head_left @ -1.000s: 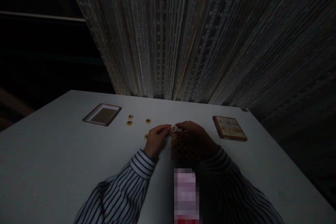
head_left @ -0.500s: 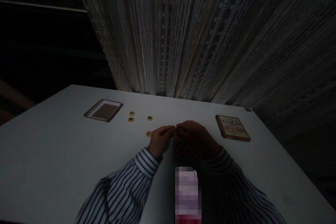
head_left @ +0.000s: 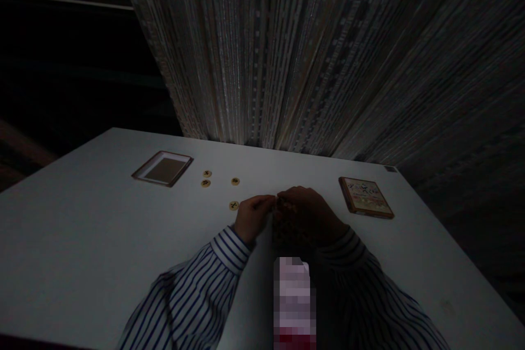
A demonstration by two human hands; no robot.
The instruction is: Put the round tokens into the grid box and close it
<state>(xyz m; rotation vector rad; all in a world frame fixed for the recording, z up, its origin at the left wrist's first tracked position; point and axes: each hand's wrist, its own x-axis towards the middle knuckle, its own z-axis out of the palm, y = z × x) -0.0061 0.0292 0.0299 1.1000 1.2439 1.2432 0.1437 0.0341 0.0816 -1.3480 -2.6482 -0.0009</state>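
My left hand (head_left: 251, 217) and my right hand (head_left: 308, 213) meet fingertip to fingertip near the middle of the white table (head_left: 82, 240). Both are closed in a pinch, and the dim light hides what lies between the fingers. A dark patterned board (head_left: 284, 231) shows faintly under my right hand, mostly covered by it. Several small round tan tokens with dark marks lie to the left; the nearest token (head_left: 233, 205) is just beside my left knuckles, and another token (head_left: 235, 181) sits farther back. Striped sleeves cover both my arms.
A shallow white-rimmed tray (head_left: 141, 173) with a brown floor lies at the back left. A brown-framed picture box (head_left: 366, 197) rests flat at the back right. A ribbed curtain (head_left: 307, 54) hangs behind the table's far edge. The room is very dark.
A pale round token that showed between my fingertips a second ago is now out of sight. The hands have drawn closer over the board. The view has tilted down slightly.
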